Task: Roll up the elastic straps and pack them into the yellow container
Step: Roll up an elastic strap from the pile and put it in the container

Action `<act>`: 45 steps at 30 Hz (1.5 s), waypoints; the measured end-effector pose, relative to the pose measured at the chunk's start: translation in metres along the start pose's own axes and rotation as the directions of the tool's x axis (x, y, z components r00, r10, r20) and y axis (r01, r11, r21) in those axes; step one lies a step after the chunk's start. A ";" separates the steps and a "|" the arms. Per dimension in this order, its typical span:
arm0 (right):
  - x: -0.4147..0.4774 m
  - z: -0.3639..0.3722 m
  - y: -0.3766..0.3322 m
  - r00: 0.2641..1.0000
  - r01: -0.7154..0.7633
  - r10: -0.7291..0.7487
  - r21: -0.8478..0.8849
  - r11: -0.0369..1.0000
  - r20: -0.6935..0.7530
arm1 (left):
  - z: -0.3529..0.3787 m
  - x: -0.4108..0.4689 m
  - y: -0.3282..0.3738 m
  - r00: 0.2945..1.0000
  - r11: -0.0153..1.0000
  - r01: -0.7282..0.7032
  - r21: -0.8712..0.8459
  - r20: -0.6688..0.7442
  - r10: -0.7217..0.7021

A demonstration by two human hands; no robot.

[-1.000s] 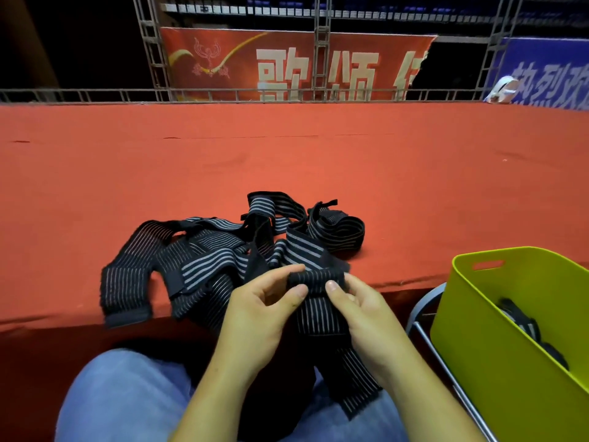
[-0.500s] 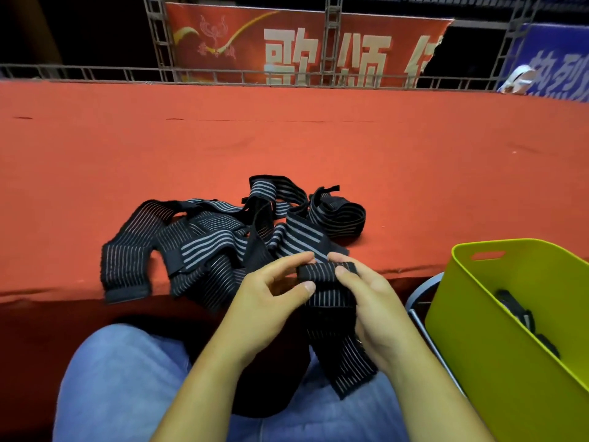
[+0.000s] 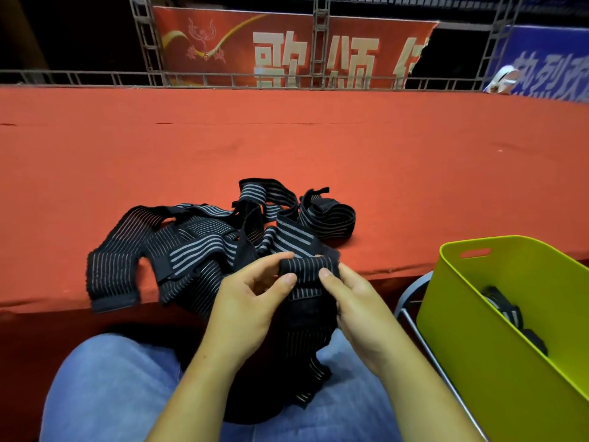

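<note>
Head view: your left grip (image 3: 245,311) and right grip (image 3: 360,307) pinched strap roll (image 3: 304,267), barely started; tangled straps (image 3: 197,247) lay on bench (image 3: 287,138); yellow container (image 3: 478,330) held few.

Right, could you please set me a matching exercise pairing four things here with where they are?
Things:
1 roll
2 strap pile
3 container
4 banner

Places:
A behind the railing
B on the red table
C pinched between left hand and right hand
D low at the right

Pairs: 1-C, 2-B, 3-D, 4-A
</note>
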State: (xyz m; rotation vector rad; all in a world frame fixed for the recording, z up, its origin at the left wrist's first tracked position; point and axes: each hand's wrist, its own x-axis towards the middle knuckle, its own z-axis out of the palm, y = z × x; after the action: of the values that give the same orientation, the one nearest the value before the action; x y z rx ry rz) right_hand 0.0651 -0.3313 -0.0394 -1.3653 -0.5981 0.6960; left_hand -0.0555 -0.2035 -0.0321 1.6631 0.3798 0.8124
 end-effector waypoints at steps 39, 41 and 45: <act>0.001 0.012 -0.002 0.998 -0.046 0.053 0.259 0.965 -0.022 | 0.001 0.003 -0.005 0.993 0.997 -0.074 -0.037 0.095 0.077; 0.001 0.010 -0.002 0.997 -0.052 0.066 0.258 0.965 -0.045 | 0.002 0.002 -0.004 0.991 0.998 -0.032 -0.051 0.132 0.038; 0.003 0.003 0.000 0.991 -0.035 0.058 0.182 0.983 -0.121 | 0.000 -0.001 -0.001 0.987 0.995 0.065 -0.077 0.153 -0.053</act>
State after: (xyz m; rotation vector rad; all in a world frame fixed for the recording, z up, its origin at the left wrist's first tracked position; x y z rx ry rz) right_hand 0.0649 -0.3268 -0.0388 -1.2477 -0.3938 0.6793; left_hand -0.0558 -0.2043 -0.0331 1.6177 0.2855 0.6457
